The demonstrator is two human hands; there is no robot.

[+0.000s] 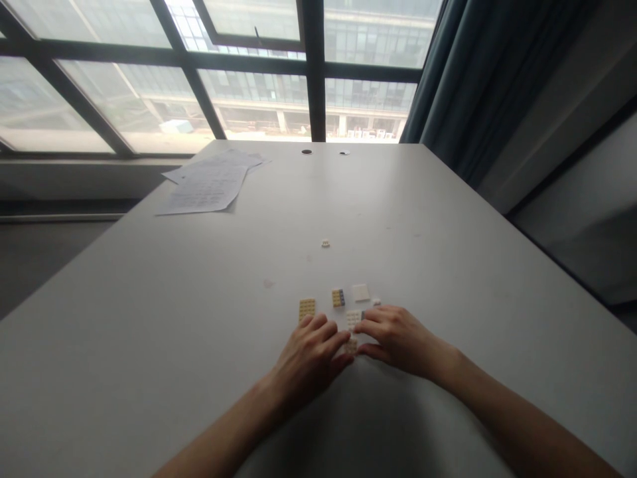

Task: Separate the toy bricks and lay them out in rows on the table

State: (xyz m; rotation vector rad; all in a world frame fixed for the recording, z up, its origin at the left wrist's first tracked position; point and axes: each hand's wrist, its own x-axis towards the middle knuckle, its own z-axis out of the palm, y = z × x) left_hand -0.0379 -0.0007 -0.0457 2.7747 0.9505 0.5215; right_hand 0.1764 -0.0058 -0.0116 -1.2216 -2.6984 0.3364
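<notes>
a: where's the cream studded brick point(351, 346)?
b: between the left hand point(312, 345) and right hand point(397, 332), fingers curled in. can't tell if either's pinching it.
a: nearby?
b: tan studded brick point(307, 307), white flat tile point(361, 293), then papers point(206, 189) farther out on the table point(423, 265).

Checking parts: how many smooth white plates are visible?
1: the smooth white plate, right of the tan-and-grey brick. The left hand or right hand may hide others.

No text can be read; the print on the papers point(206, 191), on the surface's point(448, 265) far left, is too small.
</notes>
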